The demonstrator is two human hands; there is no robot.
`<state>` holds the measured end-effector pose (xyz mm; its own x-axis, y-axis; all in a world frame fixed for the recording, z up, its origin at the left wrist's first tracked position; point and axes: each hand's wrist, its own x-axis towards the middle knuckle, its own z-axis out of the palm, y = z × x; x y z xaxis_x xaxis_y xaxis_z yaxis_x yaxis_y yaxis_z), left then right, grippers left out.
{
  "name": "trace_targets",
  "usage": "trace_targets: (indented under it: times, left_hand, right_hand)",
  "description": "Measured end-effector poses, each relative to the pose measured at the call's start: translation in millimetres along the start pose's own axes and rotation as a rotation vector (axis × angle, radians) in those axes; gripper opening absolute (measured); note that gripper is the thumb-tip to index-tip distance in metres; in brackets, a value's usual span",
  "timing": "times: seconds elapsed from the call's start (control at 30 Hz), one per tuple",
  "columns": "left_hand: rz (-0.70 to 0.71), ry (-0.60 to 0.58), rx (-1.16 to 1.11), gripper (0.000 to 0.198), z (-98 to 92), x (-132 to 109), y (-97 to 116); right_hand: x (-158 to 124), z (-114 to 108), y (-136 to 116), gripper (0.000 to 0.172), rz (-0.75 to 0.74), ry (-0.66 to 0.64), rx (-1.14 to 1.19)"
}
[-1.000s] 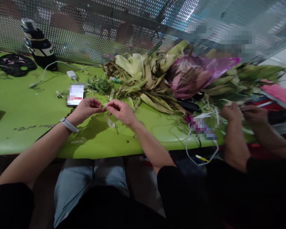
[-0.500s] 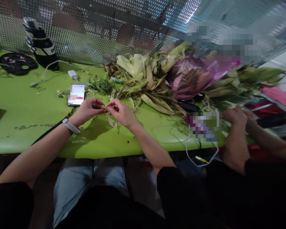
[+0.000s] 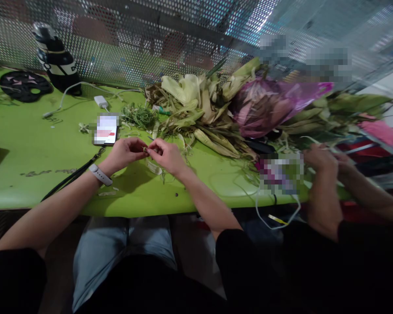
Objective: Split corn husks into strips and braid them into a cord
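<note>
My left hand point(image 3: 127, 152), with a white band on its wrist, and my right hand point(image 3: 169, 158) meet fingertip to fingertip just above the green table. Both are closed in a pinch around a small pale green piece point(image 3: 145, 150), mostly covered by the fingers, so its kind is unclear. On the table below my right hand lies a pale, empty-looking pod shell point(image 3: 153, 168). A heap of thin green pods or stems point(image 3: 139, 117) sits beyond my hands. Left of it lies a lit phone point(image 3: 107, 129), its black strap running under my left wrist.
Corn husks point(image 3: 199, 111) and a pink plastic bag point(image 3: 255, 111) fill the back right. A dark bottle point(image 3: 60, 65) and a black fan-shaped object point(image 3: 24, 87) stand back left, near a white cable point(image 3: 65, 92). Another person's hands point(image 3: 324, 159) work at right.
My fingertips have come closer together around the small piece, less of which shows. The left hand has shifted slightly right and down. The other person's hands moved a little.
</note>
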<state>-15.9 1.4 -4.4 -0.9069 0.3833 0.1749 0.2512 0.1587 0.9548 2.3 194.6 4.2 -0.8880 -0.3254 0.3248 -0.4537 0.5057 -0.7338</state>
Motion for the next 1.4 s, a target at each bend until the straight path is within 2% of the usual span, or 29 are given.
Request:
trace_targets:
  times: [0.13, 0.37, 0.53, 0.67, 0.77, 0.93, 1.13, 1.3, 1.4]
  left_hand:
    - [0.001, 0.019, 0.041, 0.024, 0.8, -1.0, -0.2]
    - [-0.028, 0.039, -0.006, 0.031, -1.2, 1.1, -1.8]
    - [-0.07, 0.03, -0.069, 0.032, -2.0, 0.8, 4.1]
    - [-0.156, -0.012, -0.168, 0.022, -2.0, -0.3, 10.8]
    - [-0.198, -0.014, -0.241, 0.018, -1.5, -0.3, 11.7]
    - [-0.184, -0.035, -0.24, 0.024, -2.2, 1.6, 7.5]
    - [-0.145, -0.027, -0.172, 0.025, -5.3, 4.7, 3.5]
    - [-0.131, -0.042, -0.143, 0.026, -6.7, 4.2, 5.6]
    - [-0.106, -0.033, -0.117, 0.027, -6.8, 3.5, 7.3]
  right_hand:
    - [-1.3, -2.6, -5.1, 0.014, 0.0, -0.005, -0.005]
    - [0.3, -10.8, -1.0, 0.018, -0.072, -0.051, 0.024]
    - [1.6, -7.3, 4.3, 0.02, 0.022, -0.024, 0.092]
    - [3.4, -5.9, 6.8, 0.025, 0.036, 0.004, 0.084]
    - [4.1, -6.9, 7.2, 0.027, 0.008, -0.009, 0.034]
    - [2.0, -11.8, 0.8, 0.026, -0.039, 0.012, -0.146]
    - [2.9, -13.6, -0.2, 0.042, -0.17, 0.067, -0.413]
    - [6.1, -4.3, 8.5, 0.029, -0.168, -0.002, -0.377]
    - [5.6, -2.0, 8.4, 0.024, -0.189, 0.011, -0.332]
